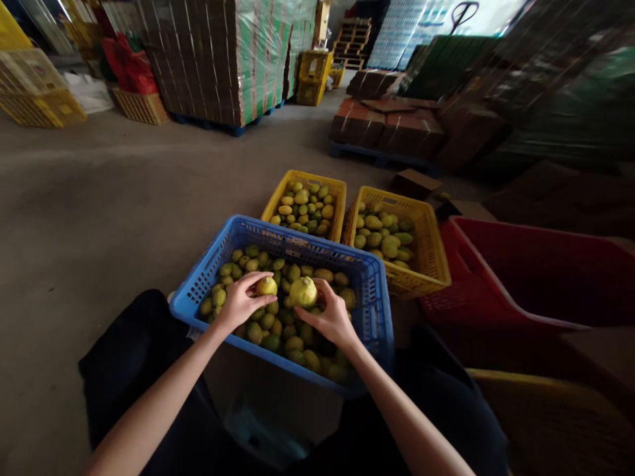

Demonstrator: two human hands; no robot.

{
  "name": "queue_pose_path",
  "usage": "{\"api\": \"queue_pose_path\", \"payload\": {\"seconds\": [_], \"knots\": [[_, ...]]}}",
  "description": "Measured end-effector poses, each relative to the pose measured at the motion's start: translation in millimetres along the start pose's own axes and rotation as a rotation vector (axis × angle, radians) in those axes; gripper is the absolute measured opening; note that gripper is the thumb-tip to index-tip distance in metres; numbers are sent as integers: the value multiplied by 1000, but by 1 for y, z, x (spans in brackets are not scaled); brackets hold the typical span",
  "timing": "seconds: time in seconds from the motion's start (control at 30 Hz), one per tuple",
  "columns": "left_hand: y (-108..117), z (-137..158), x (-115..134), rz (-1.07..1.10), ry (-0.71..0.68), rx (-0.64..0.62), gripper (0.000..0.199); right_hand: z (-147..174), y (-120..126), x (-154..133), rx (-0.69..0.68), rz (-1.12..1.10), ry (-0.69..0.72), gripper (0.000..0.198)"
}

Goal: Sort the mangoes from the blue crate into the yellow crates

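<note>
Over the blue crate (203, 264), my left hand (243, 301) is closed around a small yellow-green lemon (266, 286). Close beside it, my right hand (333, 313) grips a larger, paler lemon (303, 292) between thumb and fingers. The two held lemons are a little apart from each other. Below them, many green and yellow lemons (270, 342) cover the floor of the blue crate. That crate sits between my knees.
Behind the blue crate stand two yellow crates of lemons, one left (342, 198) and one right (431, 244). A large red crate (496, 304) is at right. Wrapped box stacks (198, 66) and flattened cartons on a pallet (387, 125) stand farther back on the concrete floor.
</note>
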State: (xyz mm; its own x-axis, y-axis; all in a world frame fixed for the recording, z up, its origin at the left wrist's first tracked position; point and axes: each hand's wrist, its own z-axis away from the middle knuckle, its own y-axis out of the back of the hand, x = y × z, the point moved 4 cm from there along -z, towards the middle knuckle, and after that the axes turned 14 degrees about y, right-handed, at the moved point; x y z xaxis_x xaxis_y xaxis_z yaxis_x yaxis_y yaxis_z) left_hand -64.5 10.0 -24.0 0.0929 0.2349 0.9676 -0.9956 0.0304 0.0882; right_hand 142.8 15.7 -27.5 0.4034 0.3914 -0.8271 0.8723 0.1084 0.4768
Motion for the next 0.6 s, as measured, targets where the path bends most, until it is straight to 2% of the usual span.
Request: {"api": "queue_pose_path", "payload": {"seconds": [0.13,0.27,0.47,0.6], "knots": [[-12,8,-1,-95,-47,-61,41,4,-6,-3,-14,44,96,51],[-17,14,1,-158,-103,-78,41,7,-7,-1,-13,60,136,49],[-18,17,5,-89,-118,-113,40,5,-5,-3,15,78,204,50],[-20,18,4,-33,-81,-119,40,4,-6,-6,10,73,220,51]]}}
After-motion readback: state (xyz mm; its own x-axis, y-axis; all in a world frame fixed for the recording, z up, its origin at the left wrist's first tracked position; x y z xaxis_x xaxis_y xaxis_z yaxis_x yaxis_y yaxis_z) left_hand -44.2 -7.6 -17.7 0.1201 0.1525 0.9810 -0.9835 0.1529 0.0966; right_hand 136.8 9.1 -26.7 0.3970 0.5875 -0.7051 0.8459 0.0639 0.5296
